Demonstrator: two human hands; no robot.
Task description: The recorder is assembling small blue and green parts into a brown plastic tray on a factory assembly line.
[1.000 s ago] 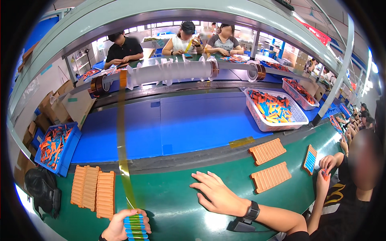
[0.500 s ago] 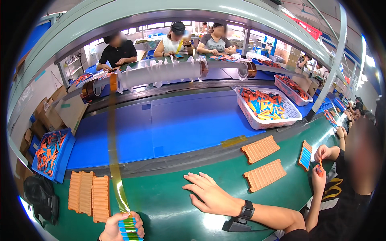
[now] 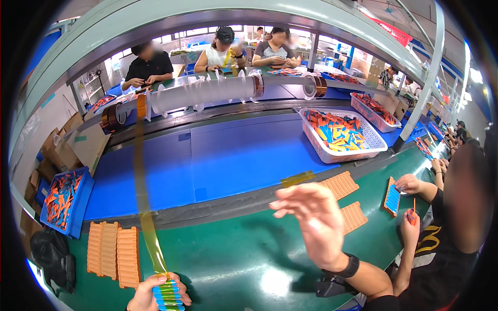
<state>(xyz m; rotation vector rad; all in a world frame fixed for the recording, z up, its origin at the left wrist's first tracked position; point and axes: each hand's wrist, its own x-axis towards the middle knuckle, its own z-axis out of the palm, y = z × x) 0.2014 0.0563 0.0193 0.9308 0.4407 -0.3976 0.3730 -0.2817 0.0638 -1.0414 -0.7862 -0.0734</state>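
At the lower edge my left hand (image 3: 145, 296) is closed round a ribbed tray filled with blue pieces (image 3: 167, 298). A glossy amber tape (image 3: 148, 228) lies along the top of that tray and stretches up to a roll (image 3: 141, 106) on the overhead bar. My right hand (image 3: 317, 225), a black band on its wrist, is raised over the green table with fingers outstretched and nothing in them. It partly hides two orange ribbed trays (image 3: 340, 185) behind it. Several more orange ribbed trays (image 3: 128, 256) lie left of my left hand.
A blue crate (image 3: 85, 202) and a white basket (image 3: 337, 155) hold orange and blue pieces. The bar (image 3: 207, 95) with tape rolls spans the blue surface (image 3: 233, 160). A co-worker's hand (image 3: 410, 184) works beside a blue-filled tray (image 3: 391, 197) at right. A black bag (image 3: 52, 256) sits at far left.
My right hand has lifted off the table and swung right and up, now in front of the orange trays. My left hand keeps its hold on the tray, nearly unmoved.
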